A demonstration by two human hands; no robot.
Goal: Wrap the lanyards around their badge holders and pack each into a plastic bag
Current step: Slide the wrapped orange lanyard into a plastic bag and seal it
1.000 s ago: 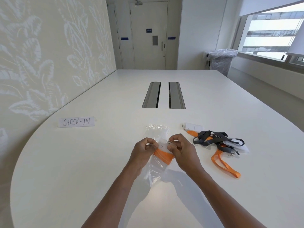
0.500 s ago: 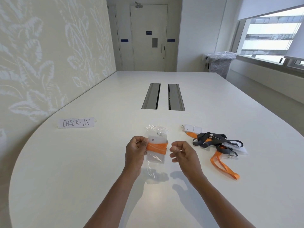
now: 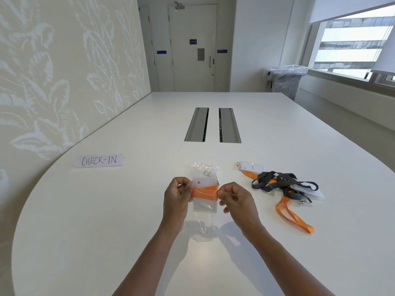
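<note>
- A clear plastic bag [image 3: 203,227] sits between the two hands, held a little above the white table [image 3: 106,210], near its front middle.
- Inside the bag is a badge holder [image 3: 204,184] with an orange lanyard [image 3: 205,192] wound round its middle in a flat band; a small metal clip [image 3: 207,173] shows at the top end.
- The crinkled mouth of the bag points away from the person, and its lower end hangs loose toward them.
- The left hand [image 3: 176,199] pinches the left edge of the bag at the orange band, fingers curled round it.
- The right hand [image 3: 235,199] pinches the right edge at the same band, its other fingers curled in.
- To the right, well apart from the bag, lies a loose pile: a second orange lanyard [image 3: 292,216], a grey lanyard [image 3: 275,184] tangled across it, and a white badge card [image 3: 251,167] at the far end.
- To the left, near the wall, stands a paper sign [image 3: 99,160] reading CHECK-IN.
- Farther up the table are two grey cable hatches [image 3: 212,124].
</note>
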